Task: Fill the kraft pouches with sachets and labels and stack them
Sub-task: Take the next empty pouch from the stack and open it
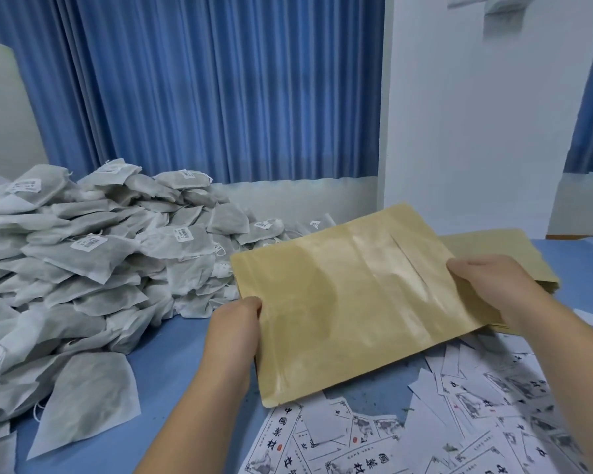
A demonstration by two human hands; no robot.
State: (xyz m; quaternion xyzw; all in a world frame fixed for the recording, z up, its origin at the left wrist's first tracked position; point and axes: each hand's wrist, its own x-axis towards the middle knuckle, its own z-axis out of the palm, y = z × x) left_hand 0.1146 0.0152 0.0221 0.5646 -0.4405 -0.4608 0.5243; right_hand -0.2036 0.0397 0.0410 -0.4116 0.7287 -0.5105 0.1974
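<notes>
Now left hand (235, 331), right hand (483, 282) pinch kraft pouch (350, 295) sides over labels (459, 405) at surface (172, 354) near edge; slip could scatter labels.

Single head-worn wide-angle view; looks forward, down; close over blue table (172, 354).

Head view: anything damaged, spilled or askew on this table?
The kraft pouch, held between the left hand and right hand, carries a diagonal crease near its right side. The labels lie scattered at all angles, with dark specks on the blue table among them. The sachets are a loose heap.
</notes>
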